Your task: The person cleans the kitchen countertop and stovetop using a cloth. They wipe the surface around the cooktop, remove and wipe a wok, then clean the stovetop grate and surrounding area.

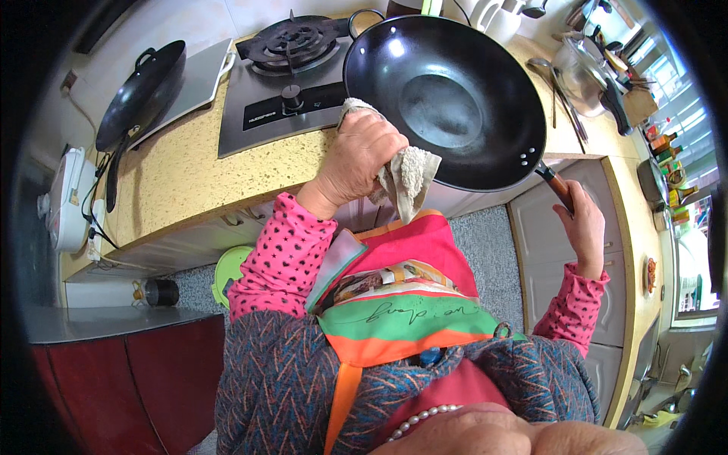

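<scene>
A large black wok [446, 108] is tilted with its inside facing me, at the front edge of the counter. My right hand [583, 224] grips its brown handle [560, 186]. A bunched beige cloth [418, 170] is squeezed in my left hand [364, 153], which is at the wok's left rim. Part of the cloth hangs below my fingers, over the lower left rim. The bowl looks dark and shiny, with a duller round patch at its bottom. Whether the wok rests on the stove underneath cannot be told.
The gas burner [290, 42] of a steel stove [273, 122] lies left of the wok. Farther left, another black wok [145, 96] leans on a flat silver panel [196, 85]. At right are a lidded steel pot [583, 74] and ladles [554, 85]. A green bin [233, 267] stands below.
</scene>
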A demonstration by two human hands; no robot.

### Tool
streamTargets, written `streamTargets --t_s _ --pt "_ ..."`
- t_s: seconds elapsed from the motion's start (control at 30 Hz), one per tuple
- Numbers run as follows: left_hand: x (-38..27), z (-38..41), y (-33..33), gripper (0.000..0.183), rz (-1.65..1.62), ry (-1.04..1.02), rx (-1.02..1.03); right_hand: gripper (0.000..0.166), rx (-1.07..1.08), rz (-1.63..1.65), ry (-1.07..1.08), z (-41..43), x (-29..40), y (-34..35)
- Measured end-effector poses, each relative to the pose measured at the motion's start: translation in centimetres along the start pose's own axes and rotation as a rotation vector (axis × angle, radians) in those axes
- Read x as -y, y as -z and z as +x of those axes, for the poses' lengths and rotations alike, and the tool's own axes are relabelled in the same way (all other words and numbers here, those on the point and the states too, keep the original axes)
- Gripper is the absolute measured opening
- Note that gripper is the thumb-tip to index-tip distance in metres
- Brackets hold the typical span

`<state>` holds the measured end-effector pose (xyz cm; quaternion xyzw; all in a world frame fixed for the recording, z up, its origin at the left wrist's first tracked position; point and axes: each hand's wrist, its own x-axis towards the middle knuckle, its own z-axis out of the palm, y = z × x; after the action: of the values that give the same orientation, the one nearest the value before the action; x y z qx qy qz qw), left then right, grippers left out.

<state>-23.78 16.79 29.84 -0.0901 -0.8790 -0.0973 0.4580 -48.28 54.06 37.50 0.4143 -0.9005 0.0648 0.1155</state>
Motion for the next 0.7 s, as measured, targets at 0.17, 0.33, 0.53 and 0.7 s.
streamTargets --t_s 0.17,0.33,0.53,0.7 --pt "0.2 -0.1 -0.2 0.027 0.048 -0.024 0.023 0.05 0.214 0.224 -0.044 0.4 -1.3 -0.2" --pt "0.2 -0.8 -0.8 0.03 0.075 -0.021 0.01 0.044 0.358 0.393 -0.054 0.4 -2.6 -1.4" --pt "1.0 -0.7 -1.9 0.039 0.121 -0.023 -0.017 0.038 0.265 0.417 -0.051 -1.3 -2.2 -2.6" --pt "2.4 -0.1 -1.2 0.04 0.195 0.019 -0.066 0.035 0.198 0.418 -0.016 -2.1 0.3 -4.3"
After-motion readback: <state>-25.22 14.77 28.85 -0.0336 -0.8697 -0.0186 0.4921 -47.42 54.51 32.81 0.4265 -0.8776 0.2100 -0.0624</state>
